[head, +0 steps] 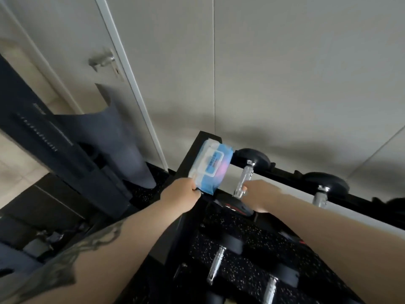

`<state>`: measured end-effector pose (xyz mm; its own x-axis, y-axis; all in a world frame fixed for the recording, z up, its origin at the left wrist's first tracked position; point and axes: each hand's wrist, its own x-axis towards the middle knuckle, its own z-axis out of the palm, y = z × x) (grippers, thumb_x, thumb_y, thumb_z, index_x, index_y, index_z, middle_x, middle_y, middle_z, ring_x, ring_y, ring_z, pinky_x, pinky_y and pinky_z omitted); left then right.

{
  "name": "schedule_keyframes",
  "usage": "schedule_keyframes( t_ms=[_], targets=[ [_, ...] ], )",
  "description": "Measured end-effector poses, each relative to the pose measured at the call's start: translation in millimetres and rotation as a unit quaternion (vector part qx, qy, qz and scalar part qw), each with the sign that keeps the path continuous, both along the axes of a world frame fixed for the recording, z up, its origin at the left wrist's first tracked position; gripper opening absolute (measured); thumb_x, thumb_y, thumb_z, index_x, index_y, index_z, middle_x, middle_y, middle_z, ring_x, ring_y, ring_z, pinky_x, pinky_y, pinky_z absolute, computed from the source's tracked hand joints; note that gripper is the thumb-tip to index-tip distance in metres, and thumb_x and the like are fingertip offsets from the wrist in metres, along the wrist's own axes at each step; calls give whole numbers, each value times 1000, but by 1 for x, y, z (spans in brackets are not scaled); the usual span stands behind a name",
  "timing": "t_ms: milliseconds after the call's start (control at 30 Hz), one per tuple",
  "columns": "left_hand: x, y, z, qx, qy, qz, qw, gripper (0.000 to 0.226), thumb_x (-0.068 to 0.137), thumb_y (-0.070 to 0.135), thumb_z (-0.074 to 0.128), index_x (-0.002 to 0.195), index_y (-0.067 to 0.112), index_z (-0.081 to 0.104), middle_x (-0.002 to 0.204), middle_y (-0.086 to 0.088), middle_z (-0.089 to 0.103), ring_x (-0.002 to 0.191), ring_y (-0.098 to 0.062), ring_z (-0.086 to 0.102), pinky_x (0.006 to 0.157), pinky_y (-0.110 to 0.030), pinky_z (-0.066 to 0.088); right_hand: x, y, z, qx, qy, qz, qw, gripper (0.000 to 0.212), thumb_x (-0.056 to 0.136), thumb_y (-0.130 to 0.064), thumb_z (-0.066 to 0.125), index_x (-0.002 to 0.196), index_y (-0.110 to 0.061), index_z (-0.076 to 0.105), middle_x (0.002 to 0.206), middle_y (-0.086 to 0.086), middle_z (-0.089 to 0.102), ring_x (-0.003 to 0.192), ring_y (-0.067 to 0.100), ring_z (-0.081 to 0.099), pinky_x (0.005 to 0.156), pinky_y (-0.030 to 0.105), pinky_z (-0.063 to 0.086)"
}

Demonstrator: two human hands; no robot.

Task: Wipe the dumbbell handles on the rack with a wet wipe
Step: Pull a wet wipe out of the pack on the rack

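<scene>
The left hand (180, 195) clamps its fingers on the wipe pack (210, 166) atop the rack (188, 159), steadying it, while the right hand (262, 195) closes near a dumbbell handle (243, 182), grip unclear

Pale grey-white panelled wall (285, 73) fills the upper right and centre of the frame; thin vertical seams run down it, soft shadows low on the right. Upper left: a white door (72, 36) with a brushed metal lever handle (102, 60) and a light frame strip slanting down to the right. Left edge: a dark machine upright (43, 137) with a printed scale, a grey-blue padded piece (118, 145) leaning beside it. Far left, beige tiled floor (17, 167). Lower centre: black rubber flooring with white speckles (223, 242). Light is even, diffuse; picture somewhat blurred.
</scene>
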<state>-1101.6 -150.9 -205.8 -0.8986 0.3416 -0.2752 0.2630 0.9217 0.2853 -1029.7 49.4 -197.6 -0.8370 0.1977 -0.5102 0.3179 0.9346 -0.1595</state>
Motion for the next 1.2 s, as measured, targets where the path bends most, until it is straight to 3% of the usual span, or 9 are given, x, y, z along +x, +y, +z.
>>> schedule_keyframes(
  t_ms=[133, 300, 433, 733, 867, 967, 1067, 1133, 1200],
  targets=[
    [-42, 31, -13, 27, 42, -13, 999, 31, 91, 36, 53, 117, 18, 57, 118, -2, 52, 94, -19, 59, 68, -30, 44, -31, 1, -10, -35, 28, -43, 998, 32, 90, -28, 45, 120, -22, 51, 118, 4, 59, 105, 27, 58, 87, 39, 50],
    [-83, 79, -32, 8, 90, -62, 994, 57, 84, 55, 59, 122, 15, 43, 119, -6, 43, 104, -24, 52, 80, -38, 46, -49, -7, -28, -44, 57, -144, 987, 48, 89, -21, 44, 135, -32, 39, 135, 7, 48, 113, 31, 54, 85, 37, 50],
    [-96, 87, -51, -4, 123, -114, 986, 67, 83, 62, 56, 125, 13, 40, 122, -7, 42, 107, -23, 47, 74, -33, 43, -62, -23, -38, -42, 55, -125, 990, 64, 88, -13, 45, 144, -38, 25, 145, -2, 34, 126, 30, 44, 93, 39, 48],
    [-116, 72, -63, 35, 130, -160, 978, 48, 88, 53, 51, 116, 15, 48, 118, -4, 45, 102, -20, 43, 61, -26, 36, -88, -41, -46, -80, 44, -118, 989, 82, 86, -8, 47, 151, -33, 3, 157, -17, 9, 139, 20, 23, 106, 42, 35],
    [-121, 63, -56, 176, 83, -142, 971, 21, 89, 33, 49, 90, 13, 54, 94, -4, 55, 80, -16, 46, 57, -23, 29, -92, -41, -50, -78, 23, -117, 990, 78, 89, -16, 49, 150, -31, 2, 157, -16, 7, 137, 22, 28, 106, 43, 35],
    [-125, 52, -49, 254, 37, -114, 960, 13, 93, 22, 46, 87, 14, 55, 79, 2, 54, 67, -13, 50, 51, -16, 31, -92, -43, -49, -77, 24, -129, 988, 74, 89, -17, 46, 150, -31, 6, 156, -13, 14, 134, 23, 32, 102, 44, 39],
    [-134, 33, -48, 316, 10, -49, 947, 19, 97, 16, 40, 85, 10, 53, 67, 0, 50, 55, -10, 42, 50, -20, 32, -94, -43, -44, -63, 59, -178, 980, 66, 87, -14, 45, 146, -36, 23, 137, 2, 45, 116, 27, 50, 88, 40, 50],
    [-139, 21, -50, 314, 13, -27, 949, 16, 98, 14, 40, 102, 13, 56, 79, 0, 57, 63, -10, 48, 55, -25, 37, -98, -43, -39, -39, 99, -196, 975, 55, 86, -11, 45, 138, -30, 40, 123, 3, 54, 107, 24, 54, 82, 35, 51],
    [-144, 12, -53, 306, 15, -23, 952, 34, 96, 9, 44, 127, 21, 48, 103, 7, 58, 81, -10, 56, 63, -21, 43, -105, -44, -39, -6, 148, -187, 971, 39, 88, -11, 47, 126, -20, 52, 122, 0, 54, 110, 20, 52, 82, 34, 50]
  ],
)
